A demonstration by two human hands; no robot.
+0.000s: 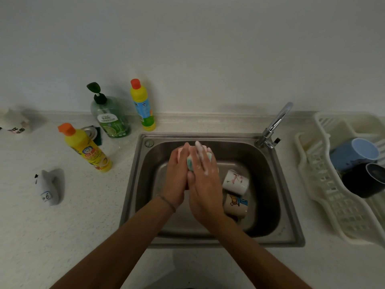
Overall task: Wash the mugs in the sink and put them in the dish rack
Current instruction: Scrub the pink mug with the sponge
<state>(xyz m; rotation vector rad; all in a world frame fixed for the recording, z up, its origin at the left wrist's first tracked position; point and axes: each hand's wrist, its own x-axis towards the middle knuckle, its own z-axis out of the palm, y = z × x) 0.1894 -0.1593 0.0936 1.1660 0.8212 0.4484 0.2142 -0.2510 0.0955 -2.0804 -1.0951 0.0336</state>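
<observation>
- A mug [190, 162], pale with teal and pink patches, is held over the sink [270, 197] between both hands, above the basin's rear half.
- The mug is gripped from its left side by the left hand [177, 174], whose fingers [185, 149] are curled against it.
- The right hand [205, 180] is laid over the mug's right side with its fingers [199, 146] stretched fairly straight and coated in white foam; how far they wrap round the mug cannot be told.
- Two more mugs are seen inside the sink, at its right side: a white flowered mug [236, 181] lying on its side and, nearer the front rim, a tan cartoon mug [235, 204], also tipped over.
- A dish rack [325, 195] is set on the counter [62, 226] right of the sink; a blue mug [354, 153] and a black mug [364, 180] are lying in it.
- A faucet [275, 124] is mounted at the sink's rear right corner.
- Left of the sink, a green pump bottle [111, 117] and two yellow bottles [89, 151] [143, 107] are placed on the counter.
</observation>
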